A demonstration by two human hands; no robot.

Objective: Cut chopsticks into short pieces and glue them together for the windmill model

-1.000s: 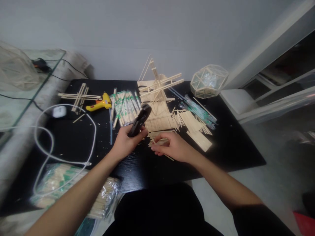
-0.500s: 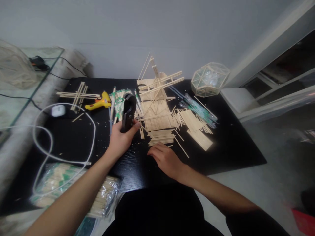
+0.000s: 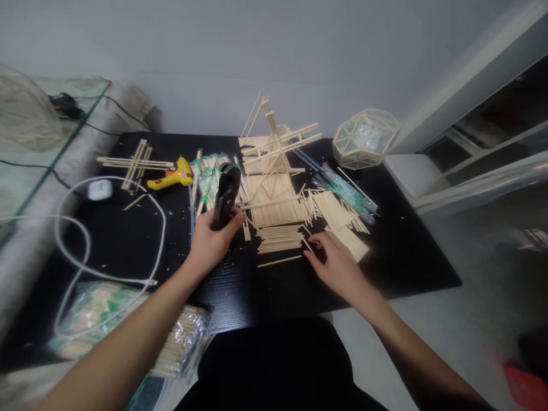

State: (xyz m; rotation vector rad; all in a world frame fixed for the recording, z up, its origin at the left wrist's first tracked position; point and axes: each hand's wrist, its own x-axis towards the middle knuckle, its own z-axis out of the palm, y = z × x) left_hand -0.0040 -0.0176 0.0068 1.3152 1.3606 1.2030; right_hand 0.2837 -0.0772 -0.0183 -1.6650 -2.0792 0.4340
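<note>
My left hand [image 3: 209, 240] is closed around the handles of a black cutter-like hand tool [image 3: 225, 197], its rounded head pointing up and away from me. My right hand [image 3: 336, 265] is just right of the pile of thin wooden sticks [image 3: 280, 238]. Its thumb and index finger are apart, on either side of a loose stick [image 3: 307, 244]; the other fingers are partly hidden. One separate stick [image 3: 279, 261] lies in front of the pile. Behind it stands a wooden stick structure [image 3: 276, 148] with slanting arms, on a base of sticks laid side by side [image 3: 274, 202].
A yellow glue gun [image 3: 175, 174] lies left, beside crossed sticks [image 3: 137, 165]. A white cable [image 3: 160, 251] loops over the left side. Bagged sticks [image 3: 182, 337] lie at the front left, and a faceted stick frame [image 3: 366, 138] stands at the back right.
My right hand has moved right, from the front of the stick pile to the loose sticks beside it. One stick now lies apart in front. My left hand keeps its tool.
</note>
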